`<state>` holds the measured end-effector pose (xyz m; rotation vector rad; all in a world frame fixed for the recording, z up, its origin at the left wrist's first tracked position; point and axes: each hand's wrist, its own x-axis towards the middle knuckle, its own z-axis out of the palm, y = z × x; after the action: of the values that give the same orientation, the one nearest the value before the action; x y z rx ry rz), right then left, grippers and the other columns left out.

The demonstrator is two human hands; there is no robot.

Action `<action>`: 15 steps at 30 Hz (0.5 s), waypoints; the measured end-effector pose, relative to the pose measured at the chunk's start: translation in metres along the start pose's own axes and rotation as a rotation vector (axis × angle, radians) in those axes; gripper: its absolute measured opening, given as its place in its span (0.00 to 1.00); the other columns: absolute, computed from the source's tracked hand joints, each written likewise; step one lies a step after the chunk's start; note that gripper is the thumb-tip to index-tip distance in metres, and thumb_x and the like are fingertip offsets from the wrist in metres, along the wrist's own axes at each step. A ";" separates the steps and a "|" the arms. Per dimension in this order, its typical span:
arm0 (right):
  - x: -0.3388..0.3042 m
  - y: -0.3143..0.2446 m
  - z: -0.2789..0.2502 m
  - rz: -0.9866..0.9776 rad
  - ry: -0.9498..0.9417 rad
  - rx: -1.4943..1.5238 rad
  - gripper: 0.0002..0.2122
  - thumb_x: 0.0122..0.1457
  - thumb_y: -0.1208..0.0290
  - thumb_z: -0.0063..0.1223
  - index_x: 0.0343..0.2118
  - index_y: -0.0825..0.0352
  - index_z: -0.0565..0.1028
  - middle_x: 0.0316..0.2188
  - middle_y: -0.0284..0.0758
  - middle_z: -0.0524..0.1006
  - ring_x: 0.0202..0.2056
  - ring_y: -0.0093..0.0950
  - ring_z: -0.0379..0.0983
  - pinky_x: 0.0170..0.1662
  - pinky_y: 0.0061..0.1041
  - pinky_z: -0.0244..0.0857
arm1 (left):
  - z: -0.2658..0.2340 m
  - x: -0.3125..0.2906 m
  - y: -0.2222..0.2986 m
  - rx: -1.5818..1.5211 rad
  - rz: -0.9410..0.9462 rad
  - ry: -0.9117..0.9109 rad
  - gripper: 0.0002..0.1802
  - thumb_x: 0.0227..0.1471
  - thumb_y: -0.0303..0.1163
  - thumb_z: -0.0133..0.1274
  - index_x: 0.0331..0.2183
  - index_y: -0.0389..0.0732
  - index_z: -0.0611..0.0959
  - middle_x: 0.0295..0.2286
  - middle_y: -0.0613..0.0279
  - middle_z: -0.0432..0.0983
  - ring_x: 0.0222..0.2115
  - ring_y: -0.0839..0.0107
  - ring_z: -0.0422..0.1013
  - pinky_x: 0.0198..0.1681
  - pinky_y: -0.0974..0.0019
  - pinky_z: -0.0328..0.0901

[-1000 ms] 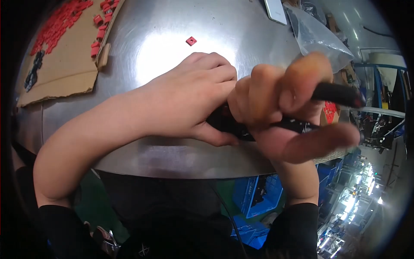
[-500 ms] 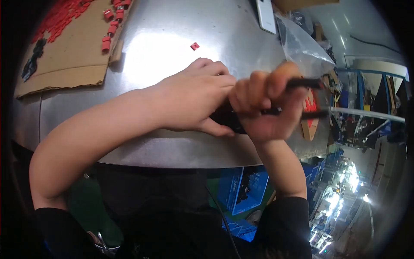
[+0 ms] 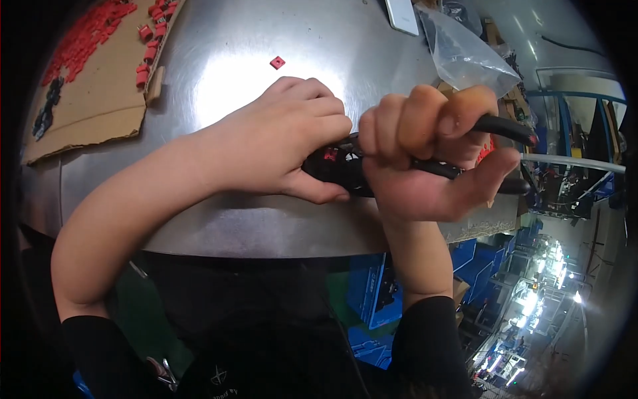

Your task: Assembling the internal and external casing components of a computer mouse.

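Observation:
My left hand (image 3: 286, 133) lies over a black part (image 3: 335, 176) at the middle of the metal table, its fingers on the far side and its thumb along the near side. A small red piece (image 3: 330, 154) shows in that part. My right hand (image 3: 425, 143) has its fingers wrapped round a pair of black-handled pliers, with one handle (image 3: 508, 128) jutting out past the index finger. The other handle (image 3: 515, 186) passes behind the thumb, which is stretched outward. The plier jaws are hidden between the hands. A loose red square piece (image 3: 278, 62) rests beyond my left hand.
A cardboard sheet (image 3: 100, 123) at the far left bears many red pieces (image 3: 86, 36), red cylinders (image 3: 142, 74) and black parts (image 3: 48, 110). A white phone (image 3: 402, 16) and a clear plastic bag (image 3: 458, 56) lie at the far right. Blue crates (image 3: 375, 292) stand below the table edge.
My right thumb has swung outward from the plier handles, and the right hand has shifted slightly right. My left hand stays on the black part. The view has shifted a little.

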<state>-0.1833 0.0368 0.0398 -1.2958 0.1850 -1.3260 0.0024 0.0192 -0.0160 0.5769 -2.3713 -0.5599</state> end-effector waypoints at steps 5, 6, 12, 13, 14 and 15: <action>-0.002 0.009 0.002 0.070 -0.074 -0.168 0.28 0.68 0.32 0.36 0.37 0.59 0.63 0.17 0.27 0.57 0.16 0.20 0.49 0.21 0.23 0.48 | 0.003 -0.004 -0.003 0.001 0.000 0.041 0.31 0.48 0.57 0.64 0.40 0.39 0.82 0.41 0.54 0.73 0.49 0.54 0.68 0.58 0.53 0.60; -0.002 0.009 0.001 0.081 -0.076 -0.145 0.28 0.68 0.32 0.35 0.37 0.59 0.63 0.17 0.27 0.57 0.16 0.19 0.49 0.21 0.23 0.48 | 0.004 -0.004 -0.003 0.019 0.006 0.055 0.31 0.48 0.58 0.64 0.40 0.39 0.82 0.41 0.53 0.73 0.49 0.54 0.68 0.57 0.53 0.60; -0.002 0.009 0.004 0.124 -0.063 -0.142 0.28 0.68 0.33 0.35 0.35 0.59 0.63 0.17 0.26 0.58 0.16 0.18 0.49 0.21 0.23 0.48 | 0.004 -0.005 -0.003 0.011 -0.007 0.040 0.30 0.47 0.58 0.65 0.40 0.41 0.82 0.42 0.53 0.73 0.49 0.54 0.68 0.57 0.53 0.61; -0.002 0.008 0.006 0.129 -0.064 -0.144 0.28 0.68 0.33 0.35 0.35 0.59 0.63 0.17 0.26 0.58 0.16 0.18 0.49 0.21 0.23 0.48 | 0.003 -0.004 -0.003 0.007 -0.009 0.044 0.30 0.47 0.58 0.65 0.40 0.41 0.82 0.42 0.53 0.73 0.49 0.54 0.68 0.57 0.53 0.61; -0.002 0.008 0.012 0.147 -0.041 -0.170 0.28 0.68 0.33 0.36 0.35 0.59 0.63 0.17 0.26 0.58 0.16 0.18 0.49 0.21 0.23 0.48 | 0.002 -0.005 -0.002 0.000 -0.012 0.035 0.30 0.47 0.57 0.65 0.39 0.42 0.83 0.41 0.54 0.73 0.50 0.54 0.68 0.57 0.53 0.61; -0.003 0.008 0.014 0.164 -0.018 -0.197 0.28 0.68 0.33 0.36 0.34 0.59 0.63 0.17 0.26 0.58 0.16 0.18 0.49 0.21 0.22 0.48 | 0.002 -0.007 -0.002 -0.007 -0.015 0.025 0.29 0.47 0.57 0.65 0.39 0.42 0.83 0.41 0.54 0.74 0.50 0.55 0.68 0.58 0.54 0.60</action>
<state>-0.1689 0.0450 0.0376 -1.4253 0.4098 -1.1778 0.0063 0.0216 -0.0215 0.5957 -2.3426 -0.5644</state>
